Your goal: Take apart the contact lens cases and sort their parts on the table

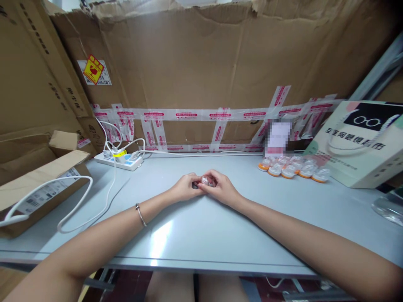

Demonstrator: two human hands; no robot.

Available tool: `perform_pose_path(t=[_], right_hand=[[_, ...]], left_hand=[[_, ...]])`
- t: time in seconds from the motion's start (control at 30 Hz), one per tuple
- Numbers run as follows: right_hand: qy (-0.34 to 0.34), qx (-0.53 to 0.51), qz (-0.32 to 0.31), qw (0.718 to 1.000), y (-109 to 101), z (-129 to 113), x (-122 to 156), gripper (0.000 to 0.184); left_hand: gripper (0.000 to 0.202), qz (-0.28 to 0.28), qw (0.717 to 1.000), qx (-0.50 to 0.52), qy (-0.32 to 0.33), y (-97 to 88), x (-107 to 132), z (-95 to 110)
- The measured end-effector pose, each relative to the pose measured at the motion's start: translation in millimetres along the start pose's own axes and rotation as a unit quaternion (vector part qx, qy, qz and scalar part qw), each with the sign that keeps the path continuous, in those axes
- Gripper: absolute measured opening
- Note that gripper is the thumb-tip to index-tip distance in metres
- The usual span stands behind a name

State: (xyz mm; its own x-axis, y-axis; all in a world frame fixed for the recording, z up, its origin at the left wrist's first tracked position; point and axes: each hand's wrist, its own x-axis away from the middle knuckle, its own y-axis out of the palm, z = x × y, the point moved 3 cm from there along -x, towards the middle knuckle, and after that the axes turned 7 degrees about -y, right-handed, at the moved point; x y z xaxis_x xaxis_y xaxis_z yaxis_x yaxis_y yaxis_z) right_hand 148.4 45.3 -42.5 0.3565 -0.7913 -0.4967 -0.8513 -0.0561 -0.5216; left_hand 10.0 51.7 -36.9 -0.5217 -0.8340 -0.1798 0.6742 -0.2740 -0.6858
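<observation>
Just above the middle of the table, my left hand (184,188) and my right hand (223,188) meet. Between their fingertips is a small, shiny whitish object (205,180), whose kind is too small to make out. The right thumb and fingers pinch it. My left fingers are curled in against it, and they hide part of its left side. To the right, apart from both hands, several small clear-topped pieces with orange bases (288,170) stand close together in rows.
A white power strip (132,161) with plugs and cables lies at the back left. An open cardboard box (47,188) takes up the left edge, a white cable looping past it. A pale paper bag (352,167) stands at right. Large taped cardboard (195,63) walls the back.
</observation>
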Motion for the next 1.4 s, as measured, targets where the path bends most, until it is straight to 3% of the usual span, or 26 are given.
perform_pose_path(t=[0.17, 0.27, 0.43, 0.63, 0.8, 0.9, 1.07, 1.2, 1.4], right_hand=[[-0.035, 0.028, -0.016, 0.999, -1.7, -5.9, -0.4, 0.016], [-0.019, -0.009, 0.005, 1.000, -6.5, -13.5, -4.2, 0.016], [-0.005, -0.136, 0.063, 0.989, -25.4, -43.5, -22.7, 0.024], [-0.012, -0.201, 0.027, 0.979, -47.4, -89.8, -46.5, 0.039], [-0.005, -0.202, 0.005, 0.979, -57.4, -112.9, -53.2, 0.044], [-0.008, -0.192, 0.013, 0.981, -58.1, -113.9, -53.2, 0.045], [0.002, -0.168, -0.029, 0.985, -55.3, -96.1, -54.2, 0.040], [0.004, -0.170, -0.095, 0.981, -58.0, -86.9, -56.3, 0.034], [-0.040, -0.100, -0.166, 0.980, -63.9, -97.7, -54.7, 0.019]], left_hand=[[0.010, -0.003, 1.000, 0.014, 0.003, -1.0, 0.8, -0.3], [0.017, -0.004, 0.998, 0.062, 0.002, -5.3, 1.3, 6.7], [0.034, 0.000, 0.958, 0.284, -0.044, -27.2, 5.2, 37.2], [0.028, 0.028, 0.936, 0.347, -0.046, -54.9, 19.0, 81.2], [0.026, 0.063, 0.912, 0.405, -0.028, -63.7, 26.1, 98.2], [0.030, 0.068, 0.904, 0.420, -0.036, -60.9, 24.2, 99.1], [0.027, 0.082, 0.900, 0.424, -0.064, -49.9, 12.7, 86.7], [0.021, 0.037, 0.905, 0.420, -0.055, -44.8, 5.3, 74.5], [0.027, -0.042, 0.908, 0.416, -0.028, -45.9, 5.8, 61.1]])
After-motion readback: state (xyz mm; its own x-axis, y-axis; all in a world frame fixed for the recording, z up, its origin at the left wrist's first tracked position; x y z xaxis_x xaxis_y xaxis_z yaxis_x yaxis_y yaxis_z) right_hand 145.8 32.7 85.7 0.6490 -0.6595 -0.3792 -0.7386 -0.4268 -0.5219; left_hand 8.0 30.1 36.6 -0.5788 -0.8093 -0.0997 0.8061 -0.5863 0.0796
